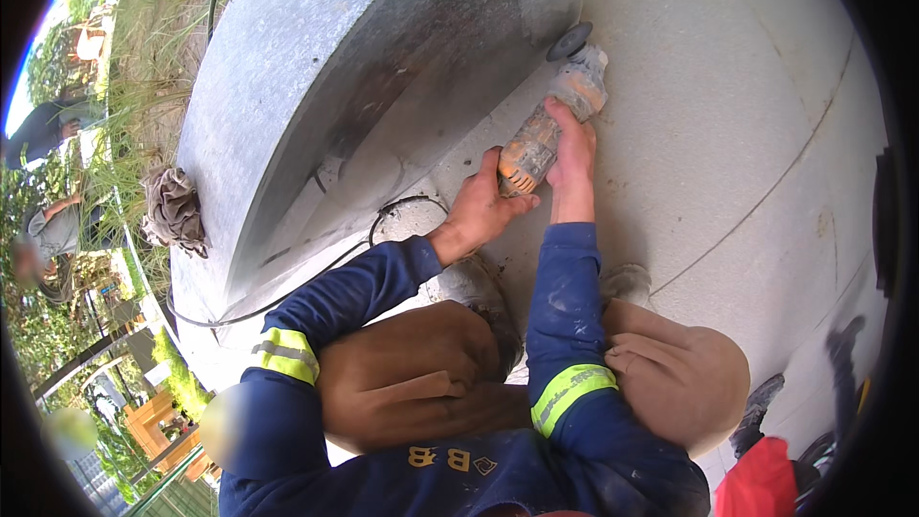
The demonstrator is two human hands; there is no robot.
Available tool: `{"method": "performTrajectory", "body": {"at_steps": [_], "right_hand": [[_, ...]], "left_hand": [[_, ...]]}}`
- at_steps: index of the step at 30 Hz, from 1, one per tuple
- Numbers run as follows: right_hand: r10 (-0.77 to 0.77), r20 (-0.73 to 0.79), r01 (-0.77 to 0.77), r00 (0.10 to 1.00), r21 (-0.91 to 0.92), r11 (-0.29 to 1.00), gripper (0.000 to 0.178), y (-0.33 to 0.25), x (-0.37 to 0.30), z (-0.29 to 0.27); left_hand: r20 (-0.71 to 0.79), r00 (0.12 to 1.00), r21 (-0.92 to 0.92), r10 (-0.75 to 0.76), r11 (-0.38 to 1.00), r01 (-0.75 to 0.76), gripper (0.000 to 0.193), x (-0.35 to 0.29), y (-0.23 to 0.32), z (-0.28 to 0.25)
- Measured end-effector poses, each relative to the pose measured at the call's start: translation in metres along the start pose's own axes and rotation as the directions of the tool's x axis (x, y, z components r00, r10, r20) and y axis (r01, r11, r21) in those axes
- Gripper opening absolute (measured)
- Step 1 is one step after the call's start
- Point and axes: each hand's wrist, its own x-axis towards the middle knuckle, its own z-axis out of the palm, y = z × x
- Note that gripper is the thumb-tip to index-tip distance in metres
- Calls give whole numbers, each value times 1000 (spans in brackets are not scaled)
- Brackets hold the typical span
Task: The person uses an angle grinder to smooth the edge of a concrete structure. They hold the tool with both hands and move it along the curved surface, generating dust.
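An angle grinder (529, 146), orange and caked with pale dust, is in both my hands. My left hand (477, 211) is closed about its rear end, thumb and fingers on either side of the housing. Further forward, my right hand (571, 151) wraps round the body near the grinder's head. The dark round disc (570, 42) is close to the line where a curved, polished grey stone block (278, 48) meets the light grey floor (728, 124). Whether the disc touches the stone, I cannot tell. A black cord (278, 309) runs below my left wrist.
On the block's left end lies a crumpled brown cloth (174, 213). Beyond it are grass (144, 67) and people at the far left. My bent knees in brown trousers (412, 369) are below my forearms. A red item (758, 481) sits at the lower right beside dark objects.
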Motion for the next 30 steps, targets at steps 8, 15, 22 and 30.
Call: {"method": "performTrajectory", "body": {"at_steps": [8, 15, 22, 30], "right_hand": [[-23, 5, 23, 1000, -9, 1000, 55, -18, -14, 10], [33, -35, -33, 999, 1, 999, 54, -1, 5, -3], [62, -73, -62, 995, -2, 998, 51, 10, 16, -7], [77, -76, -78, 994, -10, 997, 51, 14, 21, -10]], "left_hand": [[-23, 995, -58, 95, 994, -96, 82, -9, 4, -1], [40, 999, 1, 6, 1000, -6, 82, 8, -1, 2], [65, 998, -31, -22, 999, 25, 81, 20, -10, 2], [79, 996, -43, -32, 998, 35, 77, 26, -16, 3]]}}
